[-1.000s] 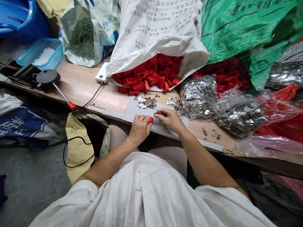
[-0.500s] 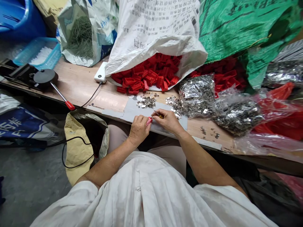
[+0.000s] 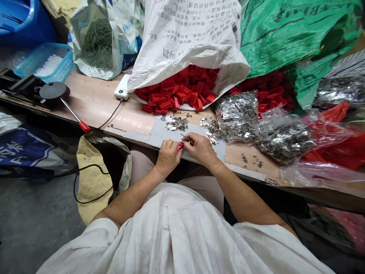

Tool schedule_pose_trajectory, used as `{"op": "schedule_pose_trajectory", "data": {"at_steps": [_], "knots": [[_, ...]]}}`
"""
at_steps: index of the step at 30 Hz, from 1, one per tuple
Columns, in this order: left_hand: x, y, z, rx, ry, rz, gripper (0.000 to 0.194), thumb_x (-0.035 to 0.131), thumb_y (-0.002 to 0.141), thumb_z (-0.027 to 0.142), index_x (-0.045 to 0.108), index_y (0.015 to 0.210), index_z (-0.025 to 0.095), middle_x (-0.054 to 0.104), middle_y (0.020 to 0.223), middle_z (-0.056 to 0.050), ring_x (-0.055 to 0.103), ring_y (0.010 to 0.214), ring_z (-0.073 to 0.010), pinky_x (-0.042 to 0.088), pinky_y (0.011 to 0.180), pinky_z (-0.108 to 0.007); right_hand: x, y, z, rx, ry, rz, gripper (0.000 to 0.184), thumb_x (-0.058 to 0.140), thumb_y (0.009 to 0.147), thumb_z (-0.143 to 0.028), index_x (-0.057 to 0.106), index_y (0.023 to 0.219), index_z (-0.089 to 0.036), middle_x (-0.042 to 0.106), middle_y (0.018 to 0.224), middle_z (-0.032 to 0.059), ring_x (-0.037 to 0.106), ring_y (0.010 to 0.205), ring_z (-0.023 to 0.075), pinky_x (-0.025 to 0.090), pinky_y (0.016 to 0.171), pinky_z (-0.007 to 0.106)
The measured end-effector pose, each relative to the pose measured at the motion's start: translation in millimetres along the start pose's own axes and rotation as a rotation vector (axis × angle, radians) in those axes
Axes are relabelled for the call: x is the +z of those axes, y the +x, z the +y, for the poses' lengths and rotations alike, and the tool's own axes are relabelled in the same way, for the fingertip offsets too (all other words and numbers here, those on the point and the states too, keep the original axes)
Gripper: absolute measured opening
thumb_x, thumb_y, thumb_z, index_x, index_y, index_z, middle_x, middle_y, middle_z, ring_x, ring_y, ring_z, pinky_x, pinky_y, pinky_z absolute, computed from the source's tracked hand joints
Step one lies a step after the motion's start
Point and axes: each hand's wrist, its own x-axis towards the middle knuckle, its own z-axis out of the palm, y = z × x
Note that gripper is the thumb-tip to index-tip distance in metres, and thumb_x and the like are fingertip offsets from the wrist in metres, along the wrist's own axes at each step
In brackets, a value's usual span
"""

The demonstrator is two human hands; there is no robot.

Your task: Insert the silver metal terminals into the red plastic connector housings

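My left hand point(image 3: 167, 156) is closed on a small red plastic piece point(image 3: 180, 145) at the near edge of the wooden table point(image 3: 94, 101). My right hand point(image 3: 201, 149) is closed on a thin metal tool point(image 3: 186, 138) whose tip points at the red piece. The two hands touch over a grey mat point(image 3: 159, 133). Just beyond them lie small heaps of shiny metal bits point(image 3: 177, 123). Behind those, a white sack point(image 3: 188, 42) spills several red plastic pieces point(image 3: 176, 93).
Clear bags of metal bits point(image 3: 238, 114) and red bags point(image 3: 339, 140) crowd the right side. A green sack point(image 3: 285, 34) lies at the back. At left are a blue basket point(image 3: 42, 62), a red-handled black disc tool point(image 3: 54, 91), a white charger point(image 3: 121, 88) and an open yellow sack point(image 3: 94, 171) below the table.
My right hand has drawn a little closer to my left hand, bringing the tool's tip to the red piece. The left hand has hardly moved.
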Motion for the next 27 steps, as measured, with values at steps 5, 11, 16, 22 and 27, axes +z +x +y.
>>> {"op": "schedule_pose_trajectory", "data": {"at_steps": [5, 11, 16, 22, 27], "knots": [[1.4, -1.8, -2.5, 0.043, -0.102, 0.066, 0.012, 0.056, 0.090, 0.024, 0.057, 0.099, 0.016, 0.065, 0.090, -0.007, 0.055, 0.085, -0.0210, 0.045, 0.077, -0.034, 3.3, -1.1, 4.6, -0.024, -0.018, 0.002, 0.014, 0.054, 0.079, -0.017, 0.066, 0.082, -0.020, 0.070, 0.084, 0.0042, 0.061, 0.075, 0.0172, 0.044, 0.072, 0.028], [1.2, -5.7, -7.4, 0.170, -0.174, 0.069, 0.024, 0.050, 0.093, 0.017, 0.054, 0.117, 0.017, 0.070, 0.108, -0.007, 0.064, 0.091, -0.0171, 0.045, 0.082, -0.034, -5.7, -4.0, 8.4, 0.019, 0.103, -0.100, 0.013, 0.057, 0.082, -0.024, 0.067, 0.089, -0.020, 0.070, 0.082, 0.0025, 0.060, 0.070, 0.0152, 0.044, 0.069, 0.027], [-2.6, -5.7, -14.3, 0.215, -0.168, 0.005, 0.022, 0.048, 0.095, 0.018, 0.058, 0.114, 0.020, 0.071, 0.113, -0.005, 0.065, 0.096, -0.0148, 0.046, 0.085, -0.034, -12.6, -10.1, 17.5, 0.063, 0.125, -0.223, 0.029, 0.041, 0.094, -0.036, 0.063, 0.103, -0.020, 0.067, 0.076, 0.0021, 0.057, 0.066, 0.0153, 0.040, 0.065, 0.026], [-5.2, -4.4, -20.3, 0.244, -0.179, -0.016, 0.021, 0.050, 0.095, 0.021, 0.059, 0.113, 0.022, 0.071, 0.113, -0.004, 0.064, 0.093, -0.0137, 0.046, 0.086, -0.034, -16.9, -7.6, 19.8, -0.018, -0.044, -0.390, 0.025, 0.038, 0.096, -0.028, 0.061, 0.092, -0.021, 0.067, 0.077, 0.0026, 0.059, 0.070, 0.0157, 0.038, 0.069, 0.025], [-7.4, -3.4, -20.5, 0.208, -0.173, -0.070, 0.021, 0.049, 0.095, 0.023, 0.061, 0.113, 0.023, 0.070, 0.113, -0.004, 0.063, 0.092, -0.0143, 0.048, 0.086, -0.034, -16.5, -4.1, 16.8, -0.040, -0.171, -0.457, 0.025, 0.038, 0.097, -0.031, 0.061, 0.094, -0.022, 0.068, 0.078, 0.0027, 0.060, 0.070, 0.0164, 0.036, 0.066, 0.025]]}}
